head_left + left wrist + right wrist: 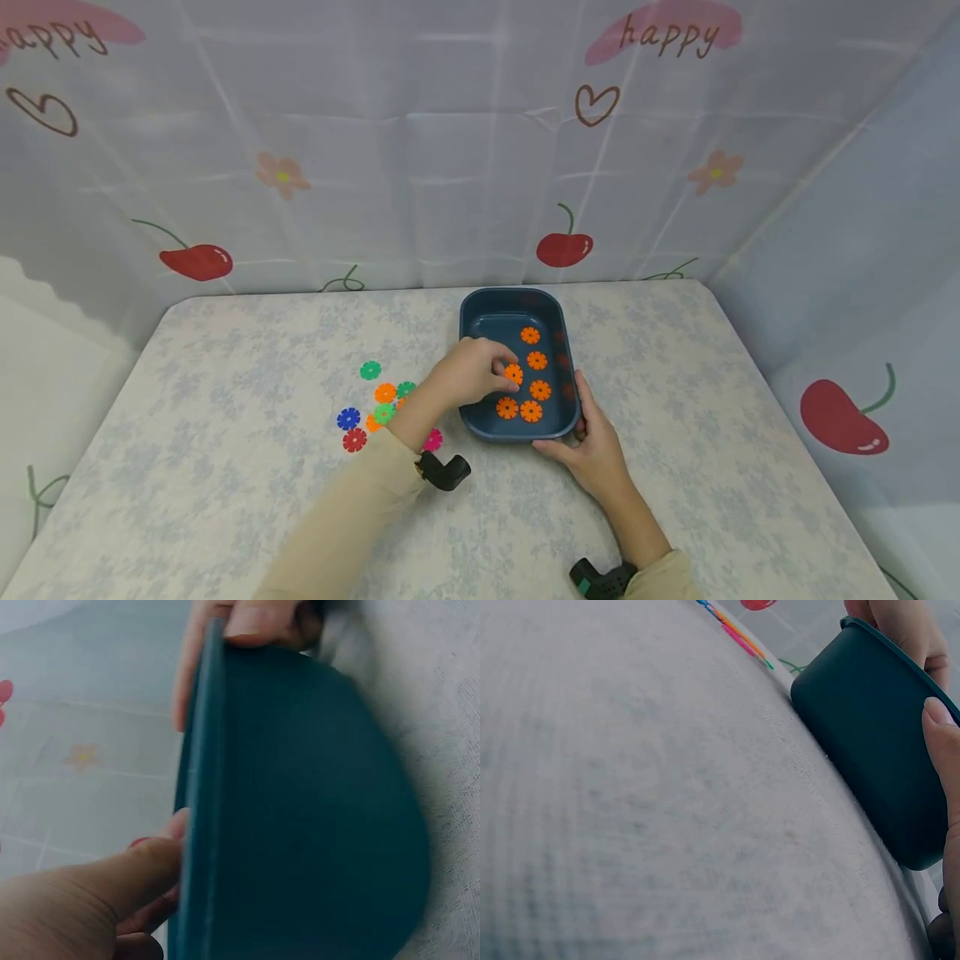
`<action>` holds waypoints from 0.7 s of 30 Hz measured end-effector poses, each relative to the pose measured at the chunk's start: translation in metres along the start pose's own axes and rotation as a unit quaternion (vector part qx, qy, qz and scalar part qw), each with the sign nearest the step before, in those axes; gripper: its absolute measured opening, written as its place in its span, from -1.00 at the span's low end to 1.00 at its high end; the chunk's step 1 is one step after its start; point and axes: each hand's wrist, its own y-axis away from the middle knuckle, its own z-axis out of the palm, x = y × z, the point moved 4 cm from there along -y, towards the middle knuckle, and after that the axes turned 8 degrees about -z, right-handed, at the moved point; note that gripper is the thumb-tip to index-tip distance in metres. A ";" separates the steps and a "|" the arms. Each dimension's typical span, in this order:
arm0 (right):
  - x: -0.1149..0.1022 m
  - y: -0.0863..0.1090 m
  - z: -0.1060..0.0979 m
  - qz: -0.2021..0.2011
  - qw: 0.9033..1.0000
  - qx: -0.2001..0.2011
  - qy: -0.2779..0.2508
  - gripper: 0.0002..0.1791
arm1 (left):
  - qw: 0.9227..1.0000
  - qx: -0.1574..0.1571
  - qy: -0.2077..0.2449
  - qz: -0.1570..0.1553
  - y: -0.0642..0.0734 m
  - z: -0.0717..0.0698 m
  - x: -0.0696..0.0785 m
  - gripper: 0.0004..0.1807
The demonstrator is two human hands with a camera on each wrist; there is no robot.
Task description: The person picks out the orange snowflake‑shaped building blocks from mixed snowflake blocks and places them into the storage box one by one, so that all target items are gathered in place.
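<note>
At the blue tray (491,325), two hands (596,450) (left (471,372) pinching an orange disc (513,374))

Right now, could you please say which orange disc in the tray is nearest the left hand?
The orange disc the left hand pinches; the other five discs in the tray lie clear.

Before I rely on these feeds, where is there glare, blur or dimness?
Head: bright, orange discs readable, reddish reflections on the inner wall of the blue tray; left wrist: dim, tray rim soft; right wrist: dim, tabletop blurred at lower left.
</note>
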 end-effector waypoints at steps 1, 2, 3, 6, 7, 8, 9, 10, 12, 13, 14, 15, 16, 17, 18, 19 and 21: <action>0.000 0.000 0.000 0.001 1.000 0.000 -0.001 0.28 | 1.000 0.000 -0.013 0.000 -0.002 0.002 0.000 -0.57; 0.000 0.000 0.000 0.002 1.000 0.000 0.000 0.28 | 1.000 0.000 -0.022 -0.002 -0.003 0.004 0.000 -0.57; 0.000 0.000 0.000 0.003 1.000 0.001 0.003 0.28 | 1.000 -0.002 -0.030 -0.004 -0.004 0.006 0.000 -0.57; -0.001 0.000 -0.001 0.003 1.000 0.003 0.019 0.29 | 0.998 -0.006 -0.054 -0.011 -0.007 0.011 0.001 -0.57; -0.001 0.000 -0.002 0.002 1.000 0.004 0.024 0.29 | 0.998 -0.006 -0.062 -0.012 -0.008 0.013 0.001 -0.57; -0.001 0.000 -0.002 0.002 1.000 0.005 0.029 0.29 | 0.997 -0.007 -0.071 -0.014 -0.009 0.014 0.002 -0.57; -0.001 0.000 -0.002 0.002 0.999 0.006 0.032 0.29 | 0.997 -0.007 -0.080 -0.016 -0.010 0.015 0.002 -0.58; -0.002 0.000 -0.002 0.003 0.999 0.007 0.034 0.29 | 0.996 -0.006 -0.091 -0.019 -0.010 0.016 0.003 -0.58; -0.002 0.001 -0.002 0.005 0.999 0.008 0.034 0.29 | 0.993 -0.002 -0.115 -0.022 -0.012 0.019 0.004 -0.60; -0.002 0.001 -0.003 0.004 0.999 0.008 0.034 0.29 | 0.992 -0.001 -0.125 -0.024 -0.012 0.020 0.004 -0.61; -0.002 0.001 -0.003 0.004 0.999 0.009 0.034 0.28 | 0.990 0.002 -0.138 -0.026 -0.013 0.021 0.005 -0.62; -0.002 0.001 -0.003 0.003 0.999 0.009 0.035 0.28 | 0.988 0.005 -0.152 -0.027 -0.014 0.023 0.005 -0.64; -0.002 0.001 -0.002 0.000 0.999 0.009 0.034 0.28 | 0.986 0.008 -0.166 -0.029 -0.014 0.024 0.005 -0.65; -0.002 0.001 -0.002 -0.001 0.999 0.009 0.036 0.28 | 0.983 0.013 -0.180 -0.030 -0.014 0.025 0.005 -0.66; -0.002 0.000 -0.002 -0.003 0.999 0.009 0.037 0.28 | 0.981 0.017 -0.192 -0.032 -0.015 0.025 0.005 -0.66; -0.002 0.000 -0.002 -0.004 0.999 0.009 0.039 0.28 | 0.979 0.022 -0.201 -0.035 -0.015 0.026 0.005 -0.67; -0.002 0.000 -0.001 -0.005 0.999 0.007 0.041 0.28 | 0.974 0.033 -0.221 -0.037 -0.015 0.027 0.005 -0.67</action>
